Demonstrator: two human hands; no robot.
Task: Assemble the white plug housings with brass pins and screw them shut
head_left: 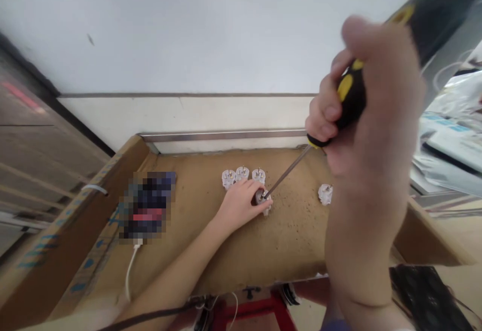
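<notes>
Far left at about 9 o'clock there's a cardboard flap (pixel 75 210), part of a flattened box used as a work surface, so it holds stuff more like a shallow tray. On it at 8 o'clock sits a blurred-out dark gadget (pixel 147 205) with a white cable (pixel 130 270) trailing toward the near edge. Dead centre, the left hand (pixel 241 201) is clamped around a white plug (pixel 263 199), pinning it to the cardboard, I'd guess so it can't spin. Three more plugs (pixel 243 175) stand in a row just behind, at 12 o'clock of that hand, pins up. The right hand (pixel 361 105), up at 2 o'clock, is wrapped tight around a black-and-yellow screwdriver (pixel 348 102), shaft angled down with the tip on the held plug. One lone plug (pixel 325 194) sits apart at 3 o'clock.
</notes>
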